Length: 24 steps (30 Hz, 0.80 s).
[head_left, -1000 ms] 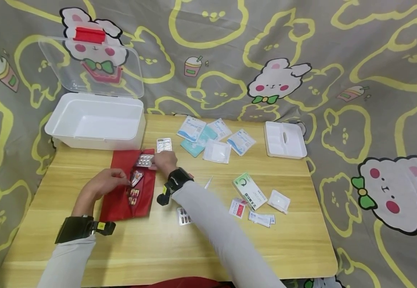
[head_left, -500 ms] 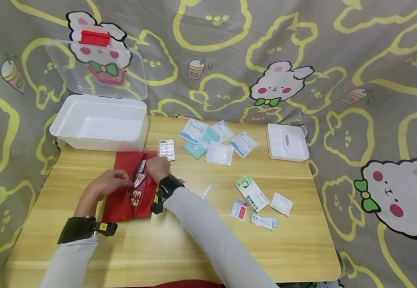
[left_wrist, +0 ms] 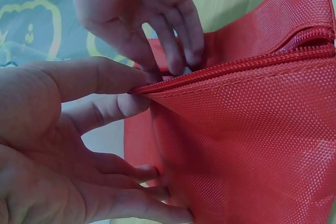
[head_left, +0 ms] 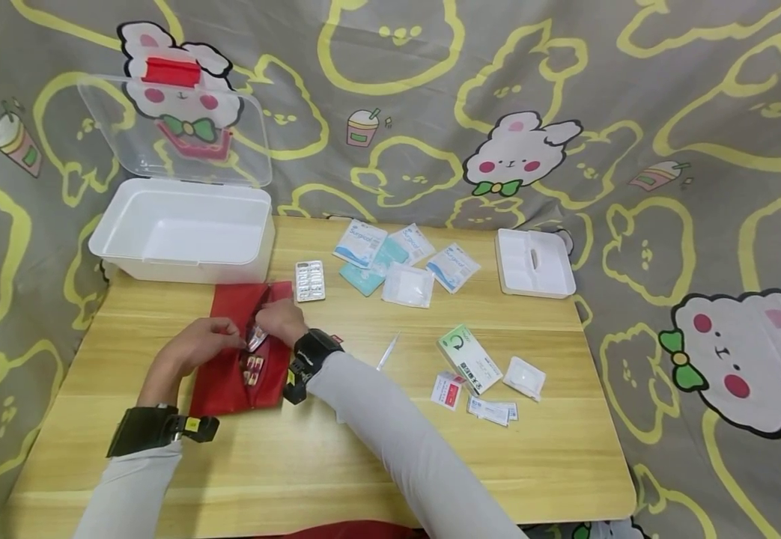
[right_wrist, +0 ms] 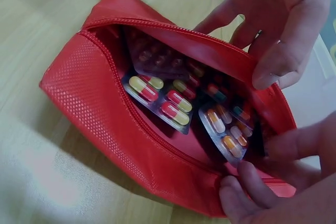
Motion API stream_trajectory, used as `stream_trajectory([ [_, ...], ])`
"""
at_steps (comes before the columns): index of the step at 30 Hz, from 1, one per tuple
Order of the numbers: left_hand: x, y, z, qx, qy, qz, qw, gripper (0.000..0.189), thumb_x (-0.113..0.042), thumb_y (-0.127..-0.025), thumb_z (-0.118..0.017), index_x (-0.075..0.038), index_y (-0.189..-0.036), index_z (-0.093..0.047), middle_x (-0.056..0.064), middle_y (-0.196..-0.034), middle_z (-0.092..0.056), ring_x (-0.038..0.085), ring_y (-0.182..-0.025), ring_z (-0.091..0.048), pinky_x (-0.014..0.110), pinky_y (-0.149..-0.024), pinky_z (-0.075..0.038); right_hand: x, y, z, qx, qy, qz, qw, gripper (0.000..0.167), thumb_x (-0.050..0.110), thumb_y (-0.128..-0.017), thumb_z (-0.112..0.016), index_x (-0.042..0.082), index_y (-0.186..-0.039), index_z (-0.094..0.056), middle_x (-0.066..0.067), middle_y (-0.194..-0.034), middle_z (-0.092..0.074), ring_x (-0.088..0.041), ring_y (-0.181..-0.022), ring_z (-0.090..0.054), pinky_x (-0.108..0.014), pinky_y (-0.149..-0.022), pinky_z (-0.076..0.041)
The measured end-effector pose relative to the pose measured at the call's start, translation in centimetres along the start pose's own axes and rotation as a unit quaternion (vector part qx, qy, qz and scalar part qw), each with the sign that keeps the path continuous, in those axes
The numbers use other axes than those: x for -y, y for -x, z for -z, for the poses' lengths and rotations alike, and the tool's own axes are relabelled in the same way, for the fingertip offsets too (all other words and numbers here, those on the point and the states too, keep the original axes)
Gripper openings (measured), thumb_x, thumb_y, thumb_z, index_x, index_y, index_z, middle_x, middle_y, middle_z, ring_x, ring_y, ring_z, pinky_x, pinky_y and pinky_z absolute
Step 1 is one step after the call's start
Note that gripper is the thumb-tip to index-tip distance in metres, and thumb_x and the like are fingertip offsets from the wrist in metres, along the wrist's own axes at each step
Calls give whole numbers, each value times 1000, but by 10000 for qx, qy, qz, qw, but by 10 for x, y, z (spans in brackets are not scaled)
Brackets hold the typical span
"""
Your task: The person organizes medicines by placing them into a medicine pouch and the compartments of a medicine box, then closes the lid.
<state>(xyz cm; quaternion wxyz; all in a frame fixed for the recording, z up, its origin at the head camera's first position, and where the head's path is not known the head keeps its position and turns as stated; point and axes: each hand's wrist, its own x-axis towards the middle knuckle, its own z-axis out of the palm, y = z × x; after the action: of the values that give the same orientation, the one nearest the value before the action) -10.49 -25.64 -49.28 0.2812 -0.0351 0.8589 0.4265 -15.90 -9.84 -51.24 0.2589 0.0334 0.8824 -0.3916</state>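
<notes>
A red zippered pouch (head_left: 225,352) lies on the table with its mouth open. My left hand (head_left: 203,343) pinches one zip edge between thumb and finger, as the left wrist view shows. My right hand (head_left: 284,320) is at the upper part of the mouth, its fingers reaching into it and touching the opposite rim; nothing shows in its grasp. Inside lie several blister packs: one with red-and-yellow capsules (right_wrist: 177,100), one with orange-and-clear capsules (right_wrist: 228,137), and a darker, shaded pack (right_wrist: 152,56). The far end of the inside is in shadow.
A lidded white box (head_left: 181,232) stands behind the pouch. A silver blister pack (head_left: 310,281) lies beside it. Further right are surgical packets (head_left: 360,243), a gauze packet (head_left: 407,285), a white divided tray (head_left: 535,262), a green-and-white medicine box (head_left: 469,359) and a thin white stick (head_left: 388,350).
My right hand has carried a silver blister pack left into the pouch mouth, where that pack is no longer visible in my fingers. My left hand has kept its hold on the zip edge.
</notes>
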Motion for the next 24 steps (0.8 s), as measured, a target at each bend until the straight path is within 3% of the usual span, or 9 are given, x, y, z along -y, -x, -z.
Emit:
stream_trajectory([
  [3, 0, 0, 0, -6, 21, 10, 10000, 16, -18, -97, -62, -4, -90, -60, 8, -87, -54, 26, -90, -50, 34, -70, -40, 0, 0, 0, -16, 178, 197, 9996, 40, 15, -89, -56, 16, -51, -44, 4, -49, -37, -13, -54, -44, -22, -50, -30],
  [10, 1, 0, 0, 2, 32, 76, 10000, 17, -18, -97, -62, -4, -89, -60, 9, -89, -54, 26, -92, -50, 34, -70, -41, -2, -3, 7, -1003, -122, 370, 9942, 40, 12, -86, -63, 14, -50, -48, 3, -46, -42, -13, -46, -46, -24, -43, -32],
  [11, 1, 0, 0, 2, 36, 78, 10000, 17, -18, -97, -62, -4, -89, -60, 9, -89, -54, 26, -92, -50, 34, -70, -41, -4, -5, 9, -1130, 7, 472, 9925, 35, 12, -86, -64, 13, -54, -52, 2, -50, -46, -14, -48, -49, -25, -43, -34],
  [13, 0, 1, 0, 8, 52, 81, 10000, 16, -18, -98, -62, -4, -90, -60, 9, -90, -54, 27, -92, -50, 35, -70, -42, -11, -11, 11, -1394, 806, 736, 9842, 22, 17, -89, -65, 10, -69, -62, -1, -64, -57, -16, -60, -57, -25, -51, -44],
  [15, 0, 1, 0, 15, 49, 78, 10000, 16, -18, -98, -61, -3, -90, -61, 10, -91, -54, 27, -93, -49, 35, -70, -42, -18, -16, 13, -1653, 1803, 964, 9648, 14, 22, -91, -65, 8, -91, -67, -4, -83, -64, -17, -77, -60, -26, -65, -50],
  [18, 0, 2, 1, 30, 39, 46, 10000, 16, -18, -98, -61, -3, -91, -61, 11, -92, -55, 28, -95, -50, 35, -71, -44, -29, -20, 16, -1830, 3058, 1172, 9269, 31, 27, -95, -61, 8, -120, -61, -6, -109, -65, -19, -100, -59, -30, -85, -50],
  [21, -1, 3, 1, 41, 99, 62, 9999, 16, -17, -99, -60, -2, -91, -60, 12, -94, -55, 28, -96, -50, 36, -71, -45, -40, -21, 16, -1827, 3842, 1359, 8947, 42, 26, -103, -48, 11, -142, -48, -7, -126, -62, -22, -118, -56, -35, -95, -47],
  [24, -1, 4, 0, 94, 204, 132, 9997, 16, -17, -99, -60, -3, -91, -60, 12, -96, -55, 28, -97, -50, 36, -72, -47, -50, -22, 13, -1696, 4427, 1340, 8702, 50, 25, -108, -35, 17, -157, -32, -7, -141, -54, -23, -134, -47, -40, -108, -41],
])
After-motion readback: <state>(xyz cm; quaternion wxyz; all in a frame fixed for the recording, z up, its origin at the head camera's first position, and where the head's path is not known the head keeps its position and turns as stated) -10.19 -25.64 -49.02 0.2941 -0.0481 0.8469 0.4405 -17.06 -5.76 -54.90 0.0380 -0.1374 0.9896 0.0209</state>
